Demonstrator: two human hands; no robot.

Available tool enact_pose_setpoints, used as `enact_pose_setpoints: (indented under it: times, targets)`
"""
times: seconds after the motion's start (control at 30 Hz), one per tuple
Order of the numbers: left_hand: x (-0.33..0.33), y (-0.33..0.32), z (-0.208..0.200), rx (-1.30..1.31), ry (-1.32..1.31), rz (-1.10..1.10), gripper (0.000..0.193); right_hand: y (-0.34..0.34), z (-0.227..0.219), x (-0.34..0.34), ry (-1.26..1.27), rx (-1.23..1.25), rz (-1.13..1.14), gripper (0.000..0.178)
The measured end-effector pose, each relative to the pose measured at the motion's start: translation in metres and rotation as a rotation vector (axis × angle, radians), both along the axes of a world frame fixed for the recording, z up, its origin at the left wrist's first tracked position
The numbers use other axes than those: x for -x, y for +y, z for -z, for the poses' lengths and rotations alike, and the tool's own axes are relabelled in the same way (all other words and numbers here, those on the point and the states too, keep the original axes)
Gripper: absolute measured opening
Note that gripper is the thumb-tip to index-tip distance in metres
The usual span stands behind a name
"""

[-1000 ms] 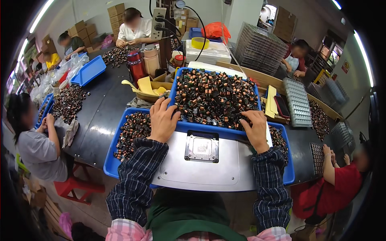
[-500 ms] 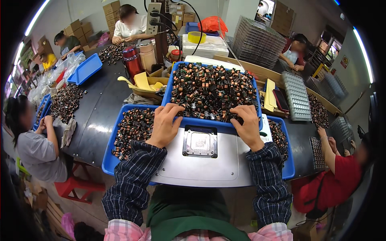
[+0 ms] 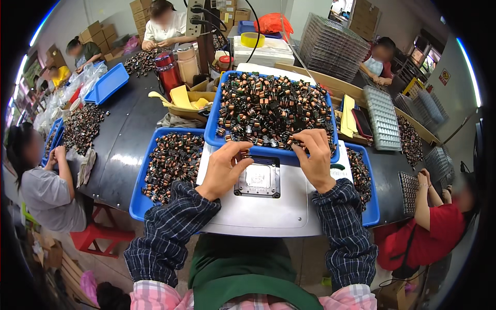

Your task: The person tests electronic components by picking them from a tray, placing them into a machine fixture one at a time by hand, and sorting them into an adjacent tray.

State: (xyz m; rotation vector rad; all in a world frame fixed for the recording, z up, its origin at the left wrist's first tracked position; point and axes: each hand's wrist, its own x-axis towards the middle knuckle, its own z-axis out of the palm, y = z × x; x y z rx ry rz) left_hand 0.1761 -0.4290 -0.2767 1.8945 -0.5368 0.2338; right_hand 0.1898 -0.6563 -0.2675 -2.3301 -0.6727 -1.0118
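A blue tray (image 3: 211, 135) heaped with small copper-wound coils (image 3: 274, 111) with black bases stands before me, above a silver metal machine top (image 3: 258, 217). My left hand (image 3: 223, 169) is in front of the tray's near edge, thumb and fingers closed around what looks like one small coil. It hovers at the left of a square metal fixture (image 3: 258, 178) set in the machine top. At the tray's near right edge my right hand (image 3: 316, 159) has its fingertips pinched among the coils. What those fingertips hold is hidden.
Blue trays of coils flank the machine at left (image 3: 135, 201) and right (image 3: 373, 206). Behind are yellow sheets (image 3: 181, 96), a red flask (image 3: 168, 75), a clear plastic tray (image 3: 382, 119) and stacked trays (image 3: 330, 49). Several people work around the dark table (image 3: 124, 155).
My left hand has drawn back from the tray's rim toward the fixture, its fingers now closed. My right hand has shifted slightly left and pinched. The person in red at right has moved their hands.
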Motion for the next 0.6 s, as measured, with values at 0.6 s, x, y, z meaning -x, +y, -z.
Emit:
enact_pose_setpoints:
  times: [0.6]
  targets:
    - [0.007,-0.007,0.016,-0.388,-0.313,0.191,0.021,0.031,-0.004,0.020,0.649,-0.370,-0.289,0.024]
